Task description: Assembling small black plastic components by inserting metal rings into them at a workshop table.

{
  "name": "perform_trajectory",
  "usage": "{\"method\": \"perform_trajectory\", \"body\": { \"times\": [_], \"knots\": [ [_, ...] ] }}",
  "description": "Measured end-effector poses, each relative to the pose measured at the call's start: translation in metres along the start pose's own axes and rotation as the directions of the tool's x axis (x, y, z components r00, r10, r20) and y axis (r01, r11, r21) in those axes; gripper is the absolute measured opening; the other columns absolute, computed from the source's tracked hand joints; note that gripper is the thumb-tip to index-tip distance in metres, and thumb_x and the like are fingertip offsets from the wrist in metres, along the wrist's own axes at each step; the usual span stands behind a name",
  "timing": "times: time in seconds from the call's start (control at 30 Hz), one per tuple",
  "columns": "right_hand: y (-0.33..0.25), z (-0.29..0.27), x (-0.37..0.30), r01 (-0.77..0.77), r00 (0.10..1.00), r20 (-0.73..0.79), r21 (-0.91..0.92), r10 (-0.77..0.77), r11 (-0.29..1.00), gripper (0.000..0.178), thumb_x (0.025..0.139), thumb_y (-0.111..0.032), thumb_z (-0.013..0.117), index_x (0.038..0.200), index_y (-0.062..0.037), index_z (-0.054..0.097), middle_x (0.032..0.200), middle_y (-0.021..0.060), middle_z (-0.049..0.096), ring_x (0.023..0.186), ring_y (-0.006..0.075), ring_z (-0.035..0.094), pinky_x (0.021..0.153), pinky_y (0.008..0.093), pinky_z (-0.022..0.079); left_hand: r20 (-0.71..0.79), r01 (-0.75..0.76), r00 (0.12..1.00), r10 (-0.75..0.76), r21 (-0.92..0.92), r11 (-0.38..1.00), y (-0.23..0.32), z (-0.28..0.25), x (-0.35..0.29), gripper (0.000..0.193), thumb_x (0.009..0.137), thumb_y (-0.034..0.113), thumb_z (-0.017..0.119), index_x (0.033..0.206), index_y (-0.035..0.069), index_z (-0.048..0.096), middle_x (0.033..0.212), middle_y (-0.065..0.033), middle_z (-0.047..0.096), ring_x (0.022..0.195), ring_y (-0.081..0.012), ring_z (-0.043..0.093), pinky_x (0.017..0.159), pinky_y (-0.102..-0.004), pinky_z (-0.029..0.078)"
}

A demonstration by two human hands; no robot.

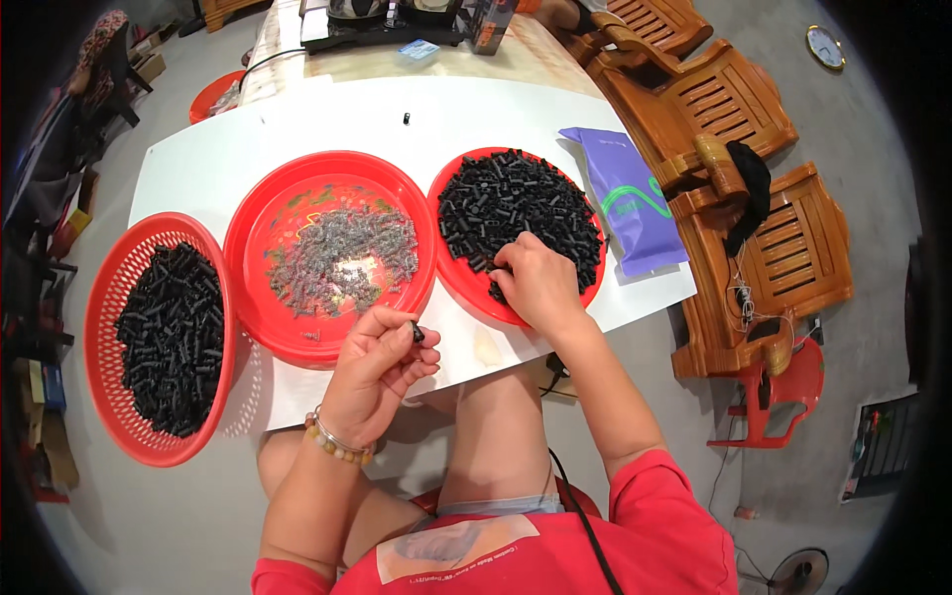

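Note:
My left hand (pixel 382 362), with a beaded bracelet on its wrist, is closed in a pinch round a small black cylindrical piece (pixel 417 332) at the table's near edge. Over the right red tray (pixel 602 260), heaped with small black tubular pieces (pixel 511 198), my right hand (pixel 540 283) dips its curled fingers into the near side of the heap. What those fingertips grip, if anything, is hidden. Between the trays' rims, a middle red tray (pixel 243 203) holds many small grey, shiny pieces (pixel 347 248), too fine to name. A red slotted basket (pixel 104 387) at the left contains longer black pieces (pixel 174 337).
All this stands on a white tabletop (pixel 188 178). One black piece (pixel 407 118) lies alone toward its far side. A purple package (pixel 635 198) rests at the right edge, beside wooden chairs (pixel 783 238). Beyond is a black appliance (pixel 387 35). A red plastic stool (pixel 793 397) stands lower right.

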State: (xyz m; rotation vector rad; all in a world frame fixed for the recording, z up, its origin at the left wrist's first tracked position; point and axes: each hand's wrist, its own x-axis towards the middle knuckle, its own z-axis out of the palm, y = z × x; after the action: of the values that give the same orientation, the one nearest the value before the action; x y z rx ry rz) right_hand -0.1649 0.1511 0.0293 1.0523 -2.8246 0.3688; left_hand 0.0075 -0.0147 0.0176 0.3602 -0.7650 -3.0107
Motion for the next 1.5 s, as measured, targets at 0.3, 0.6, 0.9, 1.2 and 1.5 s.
{"method": "perform_trajectory", "body": {
  "times": [0.3,0.6,0.9,1.2,1.5],
  "knots": [
    [-0.002,-0.007,-0.001,0.059,0.998,-0.043,0.139,-0.054,0.989,0.012,0.073,-0.011,0.068,0.080,-0.0050,0.062,0.082,0.0075,0.057,0.069,0.0241,0.061,0.061,0.0356,0.049,-0.004,-0.004,1.000,0.004,-0.032,0.999,0.003,-0.001,-0.001,0.011,0.092,0.013,0.058,0.101,0.007,0.056,0.095,-0.0112,0.066,0.081,-0.0164,0.066,0.073,-0.0278,0.056],
    [-0.058,-0.025,-0.028,0.025,0.999,0.004,0.799,-0.047,0.601,0.011,0.078,-0.002,0.067,0.087,-0.0004,0.063,0.078,0.0048,0.057,0.055,0.0077,0.048,0.052,0.0225,0.039,0.026,-0.008,1.000,0.011,-0.126,0.992,0.003,-0.006,0.001,0.011,0.092,0.012,0.056,0.102,0.007,0.057,0.096,-0.0113,0.065,0.082,-0.0162,0.064,0.075,-0.0287,0.055],
    [-0.089,-0.029,-0.052,-0.079,0.997,0.072,0.951,0.037,0.299,0.016,0.083,-0.001,0.065,0.099,-0.0023,0.066,0.073,-0.0030,0.059,0.057,-0.0008,0.048,0.047,0.0162,0.034,-0.022,-0.067,0.998,0.064,-0.118,0.991,0.004,-0.007,-0.001,0.011,0.092,0.012,0.057,0.102,0.008,0.056,0.097,-0.0117,0.066,0.084,-0.0166,0.065,0.075,-0.0280,0.055],
    [-0.090,-0.006,-0.049,0.259,0.961,-0.270,0.822,-0.052,0.508,0.022,0.073,0.000,0.075,0.093,-0.0067,0.068,0.079,-0.0008,0.049,0.052,0.0028,0.035,0.045,0.0185,0.026,0.001,-0.113,0.994,0.113,-0.045,0.993,0.005,-0.001,-0.003,0.011,0.091,0.011,0.059,0.100,0.007,0.056,0.094,-0.0088,0.066,0.082,-0.0137,0.065,0.071,-0.0256,0.056],
    [-0.098,-0.008,-0.052,0.318,0.929,-0.366,0.709,-0.056,0.629,0.020,0.072,-0.002,0.077,0.088,-0.0058,0.066,0.075,0.0009,0.050,0.051,0.0045,0.037,0.044,0.0210,0.029,-0.009,-0.180,0.984,0.180,0.015,0.984,0.002,-0.003,-0.001,0.010,0.089,0.006,0.060,0.099,0.005,0.057,0.095,-0.0124,0.068,0.077,-0.0138,0.067,0.069,-0.0238,0.055]
  ]
}}
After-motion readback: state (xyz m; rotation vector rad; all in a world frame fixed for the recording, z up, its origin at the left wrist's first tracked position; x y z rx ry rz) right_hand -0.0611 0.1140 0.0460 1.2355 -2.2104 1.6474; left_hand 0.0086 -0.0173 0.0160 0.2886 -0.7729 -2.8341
